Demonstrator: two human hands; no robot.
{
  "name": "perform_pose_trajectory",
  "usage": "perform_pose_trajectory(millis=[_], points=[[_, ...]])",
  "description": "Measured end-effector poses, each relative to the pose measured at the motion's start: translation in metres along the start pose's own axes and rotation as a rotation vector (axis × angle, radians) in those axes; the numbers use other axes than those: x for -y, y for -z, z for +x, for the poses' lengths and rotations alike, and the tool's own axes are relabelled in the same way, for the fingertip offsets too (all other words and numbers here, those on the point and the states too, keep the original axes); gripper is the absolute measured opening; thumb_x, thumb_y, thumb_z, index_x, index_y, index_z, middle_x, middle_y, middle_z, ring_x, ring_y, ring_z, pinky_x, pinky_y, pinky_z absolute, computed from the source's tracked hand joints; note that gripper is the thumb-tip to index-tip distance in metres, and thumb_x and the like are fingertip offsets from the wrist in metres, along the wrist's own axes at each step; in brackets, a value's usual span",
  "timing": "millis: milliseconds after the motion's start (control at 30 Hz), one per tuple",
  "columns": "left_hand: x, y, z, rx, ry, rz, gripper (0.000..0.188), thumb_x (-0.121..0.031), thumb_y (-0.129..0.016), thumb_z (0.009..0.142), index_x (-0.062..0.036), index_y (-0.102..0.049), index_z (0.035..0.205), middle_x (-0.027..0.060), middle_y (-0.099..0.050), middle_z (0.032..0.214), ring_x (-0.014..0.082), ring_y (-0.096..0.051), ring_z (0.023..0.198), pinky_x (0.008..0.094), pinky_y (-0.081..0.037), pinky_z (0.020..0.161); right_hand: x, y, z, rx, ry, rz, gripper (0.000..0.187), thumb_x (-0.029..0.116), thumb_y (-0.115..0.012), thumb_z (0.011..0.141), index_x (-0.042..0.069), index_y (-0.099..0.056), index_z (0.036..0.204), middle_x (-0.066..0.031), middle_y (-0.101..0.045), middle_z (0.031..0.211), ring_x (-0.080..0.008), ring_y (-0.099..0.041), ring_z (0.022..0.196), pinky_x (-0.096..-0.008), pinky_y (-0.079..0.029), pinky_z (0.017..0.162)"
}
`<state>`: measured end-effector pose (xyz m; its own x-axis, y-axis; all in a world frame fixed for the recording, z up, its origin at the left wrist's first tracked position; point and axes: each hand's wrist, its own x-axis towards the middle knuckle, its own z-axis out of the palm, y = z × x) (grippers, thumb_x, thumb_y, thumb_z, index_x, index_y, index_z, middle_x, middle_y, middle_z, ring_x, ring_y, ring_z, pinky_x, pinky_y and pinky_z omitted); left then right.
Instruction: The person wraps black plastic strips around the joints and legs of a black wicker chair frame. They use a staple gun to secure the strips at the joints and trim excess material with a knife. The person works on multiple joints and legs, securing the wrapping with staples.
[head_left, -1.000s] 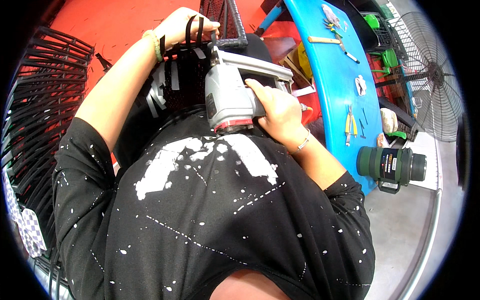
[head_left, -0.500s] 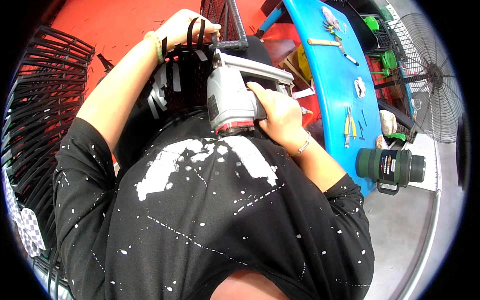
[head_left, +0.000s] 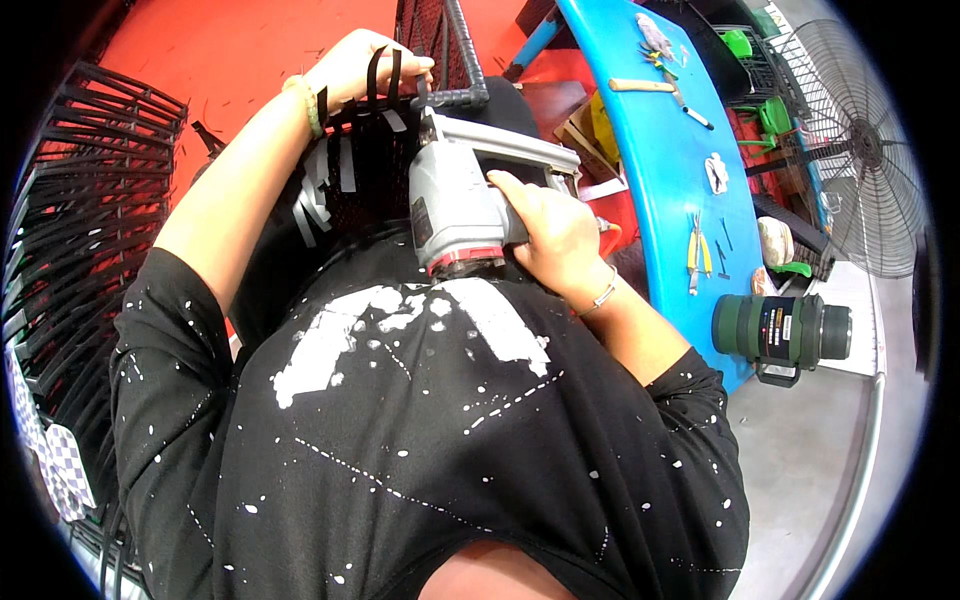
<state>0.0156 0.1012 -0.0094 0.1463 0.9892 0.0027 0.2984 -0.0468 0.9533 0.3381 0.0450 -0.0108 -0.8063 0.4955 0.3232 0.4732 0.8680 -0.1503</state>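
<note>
My right hand (head_left: pixel 565 232) is wrapped round the handle of a grey pneumatic staple gun (head_left: pixel 455 200) with a red-rimmed end near my chest. The gun's nose rests close to the corner of a black woven frame (head_left: pixel 462 97) in front of me. At that corner my left hand (head_left: pixel 352 72) pinches a black flat strip (head_left: pixel 421 88) between thumb and fingers. Loose black strip ends (head_left: pixel 385 75) stick up beside its fingers. Below my left wrist, several pale strips (head_left: pixel 347 165) show on the dark area over my lap. The gun's exact contact point is hard to make out.
A blue table (head_left: pixel 650 200) at right bears a wooden-handled hammer (head_left: pixel 643 86), a marker, yellow-handled pliers (head_left: pixel 698 250) and a green-black lens-like cylinder (head_left: pixel 768 335). A large fan (head_left: pixel 868 150) stands beyond. Stacked black frames (head_left: pixel 95 220) line the left; the floor (head_left: pixel 230 50) is red.
Both hands keep their grips. My left hand, the staple gun and the woven frame shift only slightly in the picture, along with the whole view.
</note>
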Motion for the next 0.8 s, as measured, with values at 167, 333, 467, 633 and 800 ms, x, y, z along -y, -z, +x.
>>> perform_pose_trajectory(millis=[167,333,467,633,800], points=[[-0.004,-0.006,-0.002,-0.021,0.026,-0.065,0.033,-0.036,-0.072,0.095,-0.004,-0.076,0.087,-0.0024,-0.068,0.074,0.0057,-0.061,0.068,0.023,-0.048,0.066,-0.002,-0.005,-0.002,-0.03,0.015,-0.029,0.087,0.005,-0.083,0.054,0.01,-0.054,0.136,-0.0066,-0.062,0.086,-0.0266,-0.065,0.077,-0.0418,-0.052,0.065],[-0.002,-0.002,-0.001,-0.018,0.028,-0.011,0.034,-0.038,-0.073,0.094,-0.0048,-0.077,0.089,-0.0009,-0.069,0.076,0.0069,-0.062,0.07,0.0236,-0.049,0.067,0.001,-0.003,0.0,0.004,-0.044,0.008,0.081,-0.003,-0.07,0.058,0.011,-0.055,0.137,-0.0097,-0.068,0.092,-0.0312,-0.067,0.082,-0.0422,-0.053,0.069],[-0.009,0.001,-0.001,0.046,0.057,-0.011,0.033,-0.038,-0.073,0.094,-0.0051,-0.079,0.094,0.0029,-0.073,0.083,0.0099,-0.066,0.077,0.0243,-0.052,0.072,0.0,-0.002,-0.002,0.015,-0.049,0.007,0.082,-0.003,-0.07,0.058,0.012,-0.055,0.137,-0.0097,-0.068,0.092,-0.0311,-0.067,0.082,-0.0423,-0.053,0.069],[-0.004,0.0,0.0,0.06,0.038,-0.071,0.033,-0.037,-0.073,0.094,-0.0051,-0.079,0.094,0.0024,-0.073,0.082,0.0094,-0.065,0.077,0.0242,-0.052,0.071,-0.001,-0.001,-0.001,-0.001,0.001,-0.046,0.088,0.004,-0.083,0.054,0.01,-0.053,0.136,-0.0064,-0.063,0.086,-0.027,-0.065,0.078,-0.0414,-0.052,0.067],[0.001,0.0,0.002,0.046,0.036,-0.077,0.033,-0.038,-0.074,0.094,-0.0053,-0.079,0.093,0.0016,-0.072,0.081,0.0089,-0.065,0.076,0.0242,-0.051,0.07,0.001,0.001,0.001,0.012,-0.03,-0.034,0.084,0.002,-0.08,0.055,0.01,-0.054,0.134,-0.0075,-0.063,0.086,-0.0288,-0.065,0.08,-0.0417,-0.053,0.068]])
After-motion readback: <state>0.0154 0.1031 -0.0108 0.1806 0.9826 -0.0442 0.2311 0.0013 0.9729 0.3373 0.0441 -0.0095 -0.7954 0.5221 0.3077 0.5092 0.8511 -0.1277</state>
